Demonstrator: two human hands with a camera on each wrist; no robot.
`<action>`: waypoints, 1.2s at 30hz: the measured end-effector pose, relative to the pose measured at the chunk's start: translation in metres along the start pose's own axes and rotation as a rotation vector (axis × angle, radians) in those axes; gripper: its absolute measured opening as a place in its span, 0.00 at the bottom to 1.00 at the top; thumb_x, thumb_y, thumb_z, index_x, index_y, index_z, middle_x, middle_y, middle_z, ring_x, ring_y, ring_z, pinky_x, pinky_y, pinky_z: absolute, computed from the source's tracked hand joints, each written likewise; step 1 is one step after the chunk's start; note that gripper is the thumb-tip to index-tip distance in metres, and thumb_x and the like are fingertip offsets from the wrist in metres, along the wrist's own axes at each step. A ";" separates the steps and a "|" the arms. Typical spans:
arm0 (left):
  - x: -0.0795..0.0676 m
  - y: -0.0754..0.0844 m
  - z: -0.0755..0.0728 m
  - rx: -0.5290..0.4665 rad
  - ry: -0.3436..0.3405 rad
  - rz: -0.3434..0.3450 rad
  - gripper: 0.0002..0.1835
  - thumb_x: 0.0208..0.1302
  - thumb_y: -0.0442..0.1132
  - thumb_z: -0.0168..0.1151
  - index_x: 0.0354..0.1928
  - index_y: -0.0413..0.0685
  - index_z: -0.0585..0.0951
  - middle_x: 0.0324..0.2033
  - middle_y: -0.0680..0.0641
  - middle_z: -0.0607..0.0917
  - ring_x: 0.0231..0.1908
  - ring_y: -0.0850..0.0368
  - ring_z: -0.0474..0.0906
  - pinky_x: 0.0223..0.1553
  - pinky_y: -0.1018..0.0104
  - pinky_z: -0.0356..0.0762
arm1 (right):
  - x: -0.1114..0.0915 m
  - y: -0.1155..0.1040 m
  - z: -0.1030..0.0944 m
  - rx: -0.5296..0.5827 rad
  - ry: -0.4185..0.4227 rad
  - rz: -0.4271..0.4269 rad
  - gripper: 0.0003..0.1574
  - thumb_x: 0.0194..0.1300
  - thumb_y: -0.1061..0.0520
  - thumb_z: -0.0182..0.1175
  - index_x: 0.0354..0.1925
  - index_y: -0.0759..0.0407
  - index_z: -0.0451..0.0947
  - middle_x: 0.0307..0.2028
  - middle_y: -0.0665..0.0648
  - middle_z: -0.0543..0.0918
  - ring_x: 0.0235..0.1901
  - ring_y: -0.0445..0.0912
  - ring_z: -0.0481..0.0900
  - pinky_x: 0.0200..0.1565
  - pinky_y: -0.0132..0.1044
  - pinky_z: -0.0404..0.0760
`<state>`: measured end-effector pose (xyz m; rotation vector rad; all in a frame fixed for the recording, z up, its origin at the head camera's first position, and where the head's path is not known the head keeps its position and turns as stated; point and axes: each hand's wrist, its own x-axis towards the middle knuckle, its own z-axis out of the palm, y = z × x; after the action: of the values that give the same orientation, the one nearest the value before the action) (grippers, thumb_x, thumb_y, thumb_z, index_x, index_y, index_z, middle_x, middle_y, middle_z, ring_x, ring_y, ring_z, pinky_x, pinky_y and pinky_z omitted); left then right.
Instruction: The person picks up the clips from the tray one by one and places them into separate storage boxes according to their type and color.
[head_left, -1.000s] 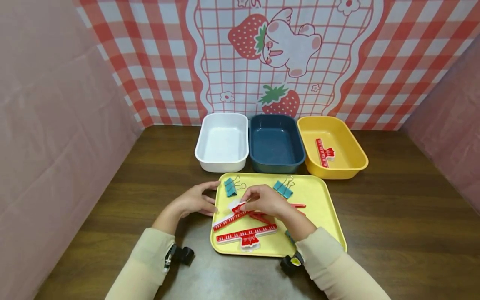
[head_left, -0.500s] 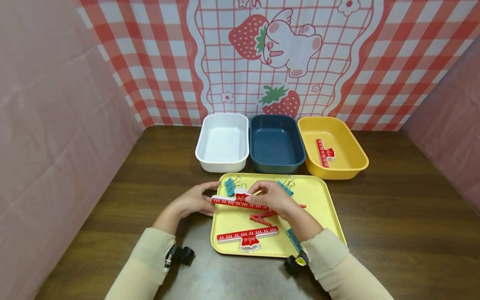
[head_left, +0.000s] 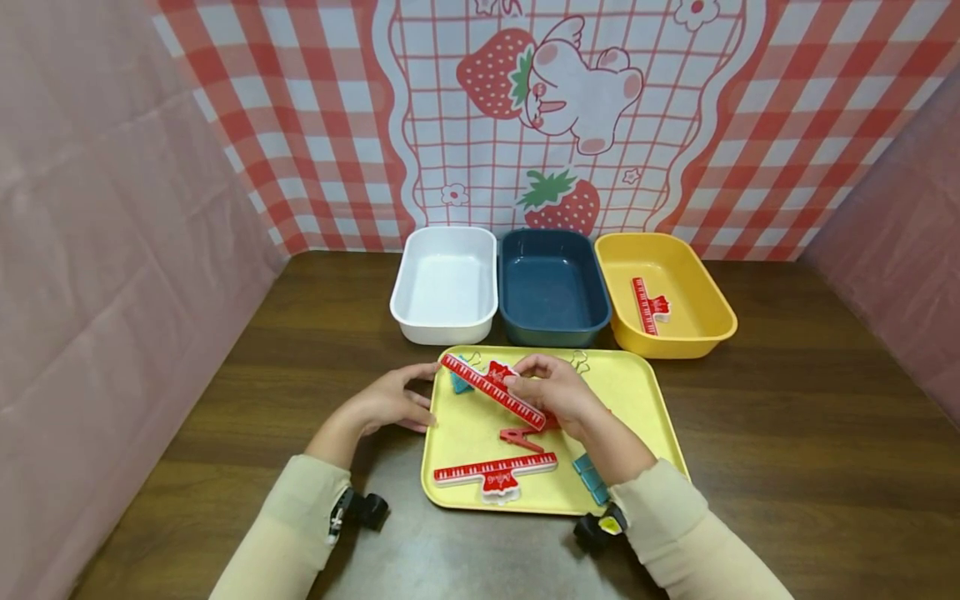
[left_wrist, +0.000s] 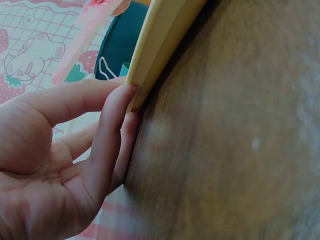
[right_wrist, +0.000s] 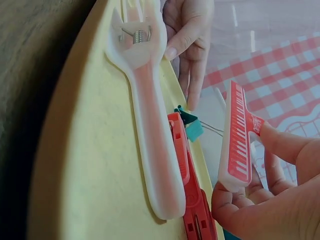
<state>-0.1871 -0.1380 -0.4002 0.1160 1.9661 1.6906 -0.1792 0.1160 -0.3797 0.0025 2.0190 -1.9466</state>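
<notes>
My right hand (head_left: 555, 387) pinches a red and white piano-key clip (head_left: 495, 392) by its handle, above the yellow tray (head_left: 630, 400). In the right wrist view that clip (right_wrist: 239, 135) hangs tilted between thumb and fingers. My left hand (head_left: 393, 400) touches the tray's left rim with its fingers spread. The left wrist view shows those fingertips against the tray's edge (left_wrist: 155, 45). Another piano-key clip (head_left: 495, 475) lies at the tray's front. Red clothespins (head_left: 525, 437) lie near the middle, partly hidden by the right hand. Teal binder clips (head_left: 591, 479) lie about the tray.
Behind the tray stand a white bin (head_left: 444, 287), a dark blue bin (head_left: 555, 287) and a yellow bin (head_left: 693, 292). One red piano-key clip (head_left: 648, 308) lies in the yellow bin. A checkered cloth (head_left: 300, 125) hangs behind the wooden table (head_left: 787, 400).
My right hand has lifted the piano-key clip off the tray and moved slightly right and back, turning the clip so its left end points up and back. The left hand stays in place.
</notes>
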 end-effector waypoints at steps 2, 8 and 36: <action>0.000 0.000 0.000 0.002 -0.005 0.002 0.44 0.48 0.14 0.59 0.69 0.38 0.56 0.62 0.34 0.63 0.42 0.47 0.79 0.36 0.57 0.83 | -0.001 -0.001 0.000 0.016 0.007 0.012 0.06 0.60 0.66 0.60 0.35 0.64 0.71 0.28 0.53 0.77 0.27 0.41 0.76 0.30 0.29 0.78; -0.001 0.001 0.000 0.012 0.004 0.000 0.45 0.48 0.14 0.60 0.69 0.38 0.56 0.62 0.33 0.63 0.42 0.47 0.79 0.36 0.57 0.83 | -0.004 -0.001 -0.001 0.045 0.039 0.040 0.07 0.61 0.65 0.60 0.37 0.63 0.71 0.29 0.52 0.77 0.27 0.41 0.75 0.29 0.29 0.78; -0.001 0.001 0.000 -0.009 -0.005 0.002 0.45 0.48 0.13 0.59 0.69 0.38 0.56 0.60 0.32 0.65 0.42 0.47 0.79 0.36 0.56 0.83 | -0.025 -0.009 -0.024 0.190 0.097 0.058 0.10 0.63 0.63 0.58 0.41 0.62 0.68 0.28 0.52 0.79 0.26 0.41 0.78 0.29 0.29 0.80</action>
<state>-0.1869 -0.1383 -0.3990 0.1190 1.9549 1.6993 -0.1633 0.1443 -0.3644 0.2023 1.8610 -2.1311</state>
